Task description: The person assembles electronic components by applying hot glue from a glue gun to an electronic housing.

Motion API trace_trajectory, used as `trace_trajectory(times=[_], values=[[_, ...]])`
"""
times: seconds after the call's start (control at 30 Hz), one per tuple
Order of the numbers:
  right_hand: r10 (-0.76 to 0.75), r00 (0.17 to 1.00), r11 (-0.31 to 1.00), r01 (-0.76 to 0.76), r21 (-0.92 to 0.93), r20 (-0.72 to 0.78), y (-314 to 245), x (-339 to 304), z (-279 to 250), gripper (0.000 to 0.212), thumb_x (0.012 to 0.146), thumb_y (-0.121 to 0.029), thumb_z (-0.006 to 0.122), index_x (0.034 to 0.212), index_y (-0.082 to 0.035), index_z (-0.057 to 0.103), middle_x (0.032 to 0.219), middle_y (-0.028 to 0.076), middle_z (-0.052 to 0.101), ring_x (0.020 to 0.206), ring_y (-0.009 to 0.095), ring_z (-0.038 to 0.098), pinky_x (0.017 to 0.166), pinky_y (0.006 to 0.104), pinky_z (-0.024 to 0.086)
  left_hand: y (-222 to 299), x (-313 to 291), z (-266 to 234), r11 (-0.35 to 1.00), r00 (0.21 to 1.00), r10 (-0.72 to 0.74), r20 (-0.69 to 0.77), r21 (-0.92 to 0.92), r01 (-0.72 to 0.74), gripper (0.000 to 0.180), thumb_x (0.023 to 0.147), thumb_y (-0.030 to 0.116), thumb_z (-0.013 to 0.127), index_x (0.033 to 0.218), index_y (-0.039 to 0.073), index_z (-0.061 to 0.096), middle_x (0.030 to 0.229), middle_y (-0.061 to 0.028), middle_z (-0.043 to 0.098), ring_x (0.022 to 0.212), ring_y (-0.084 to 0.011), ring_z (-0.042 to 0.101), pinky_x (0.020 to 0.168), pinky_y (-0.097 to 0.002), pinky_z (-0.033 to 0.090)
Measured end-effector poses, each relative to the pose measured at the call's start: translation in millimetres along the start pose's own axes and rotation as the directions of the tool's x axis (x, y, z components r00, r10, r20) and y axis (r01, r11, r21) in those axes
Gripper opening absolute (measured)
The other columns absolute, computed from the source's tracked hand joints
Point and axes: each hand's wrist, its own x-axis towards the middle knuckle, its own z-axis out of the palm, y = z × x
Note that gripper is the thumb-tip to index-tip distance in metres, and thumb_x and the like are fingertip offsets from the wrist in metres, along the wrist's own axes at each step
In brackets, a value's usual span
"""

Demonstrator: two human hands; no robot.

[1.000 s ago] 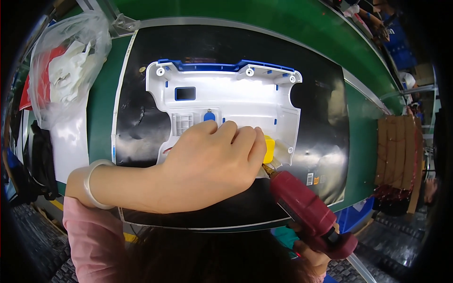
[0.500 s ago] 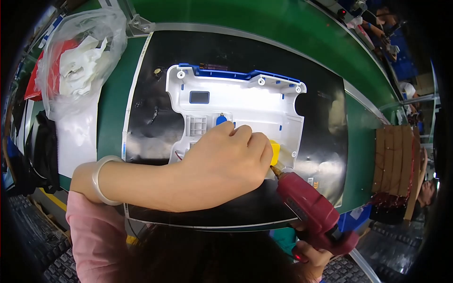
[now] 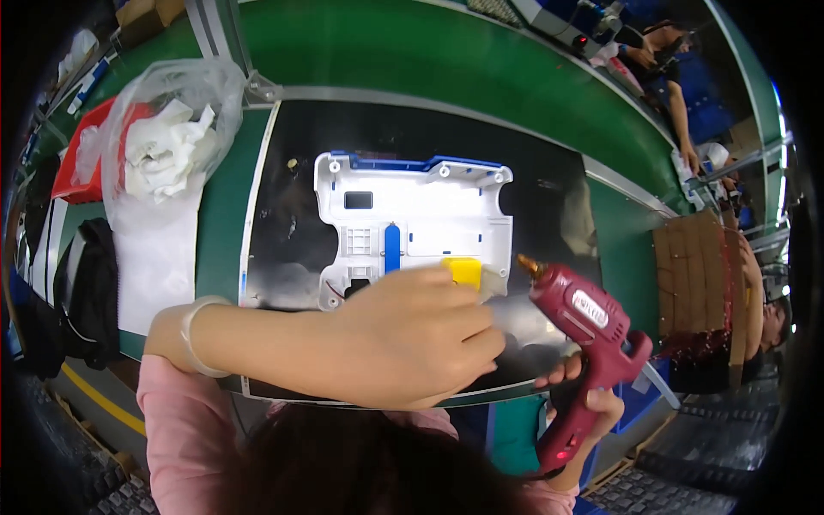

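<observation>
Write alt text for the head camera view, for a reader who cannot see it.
A person's left hand presses on a white plastic housing beside a yellow part, while the right hand holds a red glue gun just off its edge. The housing lies on a black mat on a green conveyor belt.

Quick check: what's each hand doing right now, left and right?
Left hand: fingers curled, resting on the lower edge of the white plastic panel beside its yellow part; a grip cannot be told.
Right hand: closed around the red glue gun.
</observation>
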Motion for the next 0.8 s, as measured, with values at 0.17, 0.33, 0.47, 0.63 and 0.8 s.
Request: trace_trajectory(times=[0.17, 0.33, 0.47, 0.63, 0.8], values=[[-0.264, 0.946, 0.962, 0.245, 0.117, 0.189, 9, 31, 31, 0.042, 0.058, -0.017, 0.053, 0.095, 0.002, 0.046, 0.089, 0.017, 0.053, 0.09, 0.032, 0.053, 0.077, 0.0409, 0.045, 28, 5, 21, 0.856, 0.939, -0.181, 0.291, -0.425, 0.296, 0.03, 0.074, 0.032, 0.058, 0.076, 0.003, 0.053, 0.06, -0.0076, 0.054, 0.052, -0.0234, 0.054, 0.044, -0.0315, 0.041], [-0.274, 0.828, 0.924, 0.368, -0.106, 0.489, 2, 85, 103, 0.041, 0.08, -0.027, 0.044, 0.107, 0.004, 0.041, 0.11, 0.019, 0.045, 0.11, 0.033, 0.04, 0.086, 0.037, 0.042, 33, 25, 2, 0.25, 0.787, -0.577, 0.216, -0.872, 0.422, 0.035, 0.077, 0.031, 0.058, 0.09, -0.001, 0.052, 0.07, -0.0039, 0.056, 0.06, -0.0086, 0.053, 0.055, -0.0231, 0.043], [-0.084, 0.742, 0.809, 0.44, -0.389, 0.665, 10, 146, 110, 0.059, 0.08, -0.025, 0.053, 0.126, -0.001, 0.026, 0.124, 0.017, 0.036, 0.116, 0.023, 0.035, 0.097, 0.0337, 0.025, 7, 4, -49, 0.404, 0.717, -0.694, -0.065, -0.859, 0.314, 0.033, 0.08, 0.03, 0.053, 0.089, -0.002, 0.053, 0.071, -0.0043, 0.056, 0.058, -0.0097, 0.054, 0.053, -0.0223, 0.042], [0.155, 0.786, -0.502, 0.584, -0.638, 0.598, 13, 182, 94, 0.062, 0.065, -0.01, 0.056, 0.123, -0.005, 0.036, 0.117, 0.019, 0.045, 0.11, 0.028, 0.042, 0.09, 0.033, 0.036, -21, -19, -99, 0.56, 0.54, -0.769, -0.342, -0.768, 0.31, 0.037, 0.078, 0.04, 0.052, 0.076, 0.003, 0.05, 0.052, -0.0058, 0.054, 0.033, -0.0046, 0.04, 0.028, -0.0153, 0.021], [0.097, 0.829, -0.787, 0.403, -0.467, 0.551, -1, 164, 90, 0.017, 0.067, -0.02, 0.053, 0.068, -0.005, 0.061, 0.066, 0.013, 0.06, 0.063, 0.028, 0.06, 0.057, 0.0363, 0.048, -28, -31, -124, 0.559, 0.405, -0.813, -0.419, -0.755, 0.342, 0.034, 0.077, 0.038, 0.054, 0.074, 0.004, 0.051, 0.056, -0.003, 0.05, 0.036, -0.003, 0.039, 0.029, -0.014, 0.021]])
